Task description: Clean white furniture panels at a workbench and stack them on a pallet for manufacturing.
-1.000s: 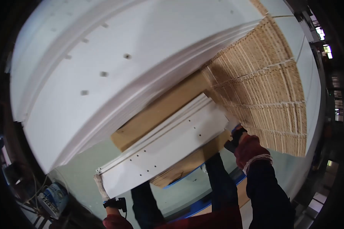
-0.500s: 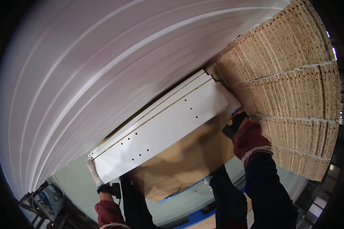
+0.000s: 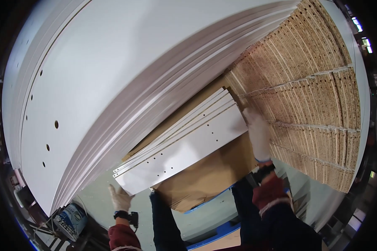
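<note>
A white panel with drilled holes lies on top of a few similar long panels, their ends and edges slightly fanned, on brown cardboard. Off its lower left corner is my left hand, pale-gloved, thumb and fingers apart and holding nothing. My right hand, blurred by motion, is stretched out along the panel's right end, and nothing shows in its grasp. Whether its fingertips touch that end I cannot tell. A dark device is strapped at each wrist.
A tall stack of large white panels rises along the far left side. At the right stand rows of boards with raw chipboard edges. Brown cardboard lies by my legs, with a blue pallet edge below. A bucket sits at lower left.
My left hand has come off the panel's left end and spread its fingers. The right hand has shifted along the right end. My view has tilted, showing the big stack's top.
</note>
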A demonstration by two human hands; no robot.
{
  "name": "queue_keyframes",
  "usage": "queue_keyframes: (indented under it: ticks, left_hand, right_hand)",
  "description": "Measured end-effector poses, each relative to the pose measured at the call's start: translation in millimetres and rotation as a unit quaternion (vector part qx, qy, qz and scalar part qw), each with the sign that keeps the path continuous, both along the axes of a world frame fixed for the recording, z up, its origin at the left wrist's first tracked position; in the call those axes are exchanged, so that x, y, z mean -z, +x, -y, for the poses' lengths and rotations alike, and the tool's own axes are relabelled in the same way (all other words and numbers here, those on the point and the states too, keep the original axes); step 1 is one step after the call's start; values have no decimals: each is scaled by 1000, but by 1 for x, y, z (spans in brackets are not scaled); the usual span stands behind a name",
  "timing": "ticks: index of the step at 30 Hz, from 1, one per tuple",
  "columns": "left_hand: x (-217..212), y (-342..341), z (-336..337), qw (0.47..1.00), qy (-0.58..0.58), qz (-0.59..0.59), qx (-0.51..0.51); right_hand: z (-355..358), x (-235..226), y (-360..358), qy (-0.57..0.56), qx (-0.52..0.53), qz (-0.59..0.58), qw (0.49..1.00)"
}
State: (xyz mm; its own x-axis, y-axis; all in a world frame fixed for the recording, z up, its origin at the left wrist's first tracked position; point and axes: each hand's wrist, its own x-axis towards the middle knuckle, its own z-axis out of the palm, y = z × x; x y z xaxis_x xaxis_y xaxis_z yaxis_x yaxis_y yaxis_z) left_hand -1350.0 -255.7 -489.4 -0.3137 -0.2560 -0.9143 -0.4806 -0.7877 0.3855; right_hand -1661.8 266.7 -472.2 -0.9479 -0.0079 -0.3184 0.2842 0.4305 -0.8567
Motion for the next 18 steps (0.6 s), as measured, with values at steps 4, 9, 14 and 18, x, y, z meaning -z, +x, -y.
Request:
queue_keyframes:
  ticks: [4,9,14,18]
  left_hand:
    - [-12,-31,-39,994,-95,20,-43]
    - [12,-53,-61,995,-61,20,-75]
    - [9,-41,-41,996,-61,-19,-64]
    - [10,-53,-60,993,-52,-15,-109]
  right_hand:
    - [-16,-15,39,-453,111,-5,885]
    - [-36,100,69,-634,55,149,757]
    - [63,42,51,146,42,89,984]
    - [56,80,29,-524,356,156,758]
